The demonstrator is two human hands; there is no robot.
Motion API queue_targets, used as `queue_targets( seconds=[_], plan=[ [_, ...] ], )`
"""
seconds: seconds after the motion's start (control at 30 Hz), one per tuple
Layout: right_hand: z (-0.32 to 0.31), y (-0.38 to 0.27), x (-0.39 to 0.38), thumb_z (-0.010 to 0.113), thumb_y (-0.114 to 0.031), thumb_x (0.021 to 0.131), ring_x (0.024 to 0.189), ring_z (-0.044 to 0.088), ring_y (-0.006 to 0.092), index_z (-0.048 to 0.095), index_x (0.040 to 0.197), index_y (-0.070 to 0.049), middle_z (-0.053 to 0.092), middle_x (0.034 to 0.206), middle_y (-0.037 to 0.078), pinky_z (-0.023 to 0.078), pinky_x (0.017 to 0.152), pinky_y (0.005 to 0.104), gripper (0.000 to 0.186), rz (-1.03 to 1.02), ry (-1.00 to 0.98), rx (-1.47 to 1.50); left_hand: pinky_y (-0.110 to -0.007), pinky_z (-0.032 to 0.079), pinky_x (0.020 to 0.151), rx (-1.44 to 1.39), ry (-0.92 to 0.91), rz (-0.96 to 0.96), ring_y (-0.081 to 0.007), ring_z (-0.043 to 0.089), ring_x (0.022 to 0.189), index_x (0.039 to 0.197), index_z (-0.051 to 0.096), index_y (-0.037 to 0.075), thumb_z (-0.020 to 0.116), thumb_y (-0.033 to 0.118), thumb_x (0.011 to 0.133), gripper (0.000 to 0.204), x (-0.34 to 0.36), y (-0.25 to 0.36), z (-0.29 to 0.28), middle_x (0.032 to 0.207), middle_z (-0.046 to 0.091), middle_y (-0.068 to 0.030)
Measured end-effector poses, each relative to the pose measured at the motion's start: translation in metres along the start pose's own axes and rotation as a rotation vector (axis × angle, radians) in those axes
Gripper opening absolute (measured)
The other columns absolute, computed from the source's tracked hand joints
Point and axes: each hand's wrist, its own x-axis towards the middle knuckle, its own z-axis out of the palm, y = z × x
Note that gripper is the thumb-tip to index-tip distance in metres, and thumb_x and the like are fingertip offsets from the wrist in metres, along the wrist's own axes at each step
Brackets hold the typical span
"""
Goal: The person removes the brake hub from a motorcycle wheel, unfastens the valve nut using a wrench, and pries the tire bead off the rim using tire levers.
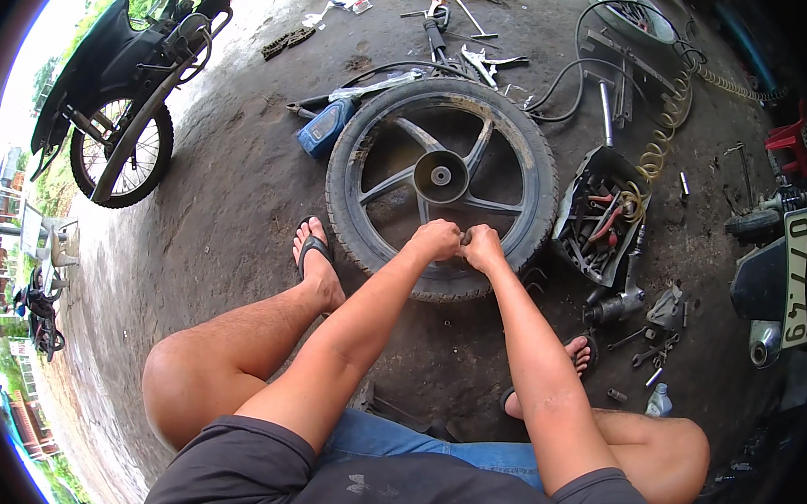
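A wheel with a black tyre (355, 140) and grey spoked rim lies flat on the floor in front of me, between my feet, a dark hub (440, 176) at its centre. My left hand (436, 240) and my right hand (483, 247) meet over the near part of the rim, both closed around a small dark object (463, 240), mostly hidden by my fingers, which I cannot make out.
A motorcycle (134, 83) stands at left. A blue jug (323, 129) and scattered tools lie beyond the wheel. At right are a bin of pliers and tools (597, 216), a coiled hose (665, 129), a power tool (610, 307), a small bottle (658, 400) and a parked vehicle's rear (758, 280).
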Motion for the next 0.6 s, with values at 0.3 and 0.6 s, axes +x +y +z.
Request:
queue_targets(
  seconds=[0.3,0.6],
  plan=[
    [-0.002,0.0,-0.002,0.091,-0.017,0.067,0.093,0.074,0.0395,0.079,0.087,-0.002,0.075,0.092,0.023,0.058,0.086,0.0454,0.028,-0.016,-0.019,0.003,-0.048,0.058,0.092,0.123,0.009,0.034,-0.0373,0.072,0.107,0.104,0.079,0.007,0.064,0.031,0.094,0.03,0.006,0.0,0.006,0.113,0.075,-0.0192],
    [-0.005,-0.012,0.0,0.09,-0.023,0.07,0.091,0.075,0.0381,0.079,0.089,-0.001,0.075,0.088,0.022,0.058,0.085,0.045,0.03,-0.044,-0.12,0.075,-0.05,0.056,0.09,-0.042,-0.143,0.375,-0.0425,0.07,0.104,0.105,0.074,0.001,0.053,0.03,0.103,0.036,0.019,-0.059,0.003,0.109,0.075,-0.0223]
  ],
)
